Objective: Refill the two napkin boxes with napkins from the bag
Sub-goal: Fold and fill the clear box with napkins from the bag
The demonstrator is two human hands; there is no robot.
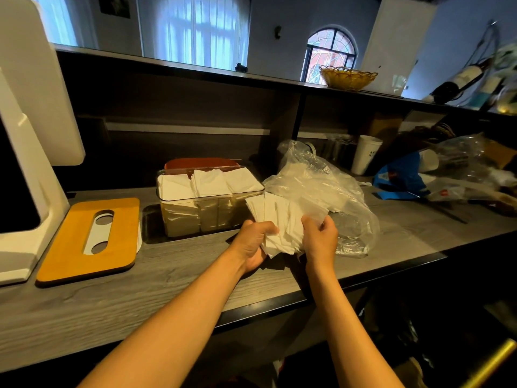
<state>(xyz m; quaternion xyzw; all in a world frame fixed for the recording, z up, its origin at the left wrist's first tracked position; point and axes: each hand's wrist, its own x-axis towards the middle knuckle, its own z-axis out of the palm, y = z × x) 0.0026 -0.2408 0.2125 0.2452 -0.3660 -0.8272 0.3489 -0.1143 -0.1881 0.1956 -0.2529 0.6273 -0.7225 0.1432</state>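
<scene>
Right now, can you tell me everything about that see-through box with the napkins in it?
The clear box looks like plastic, rectangular, with see-through walls and no lid on. It stands upright on the grey wooden counter, at the back, between the orange slotted lid and the plastic bag. White napkins stand packed in rows inside, filling it to the rim, some poking above. Something reddish-brown sits just behind it. Neither hand touches it.
</scene>
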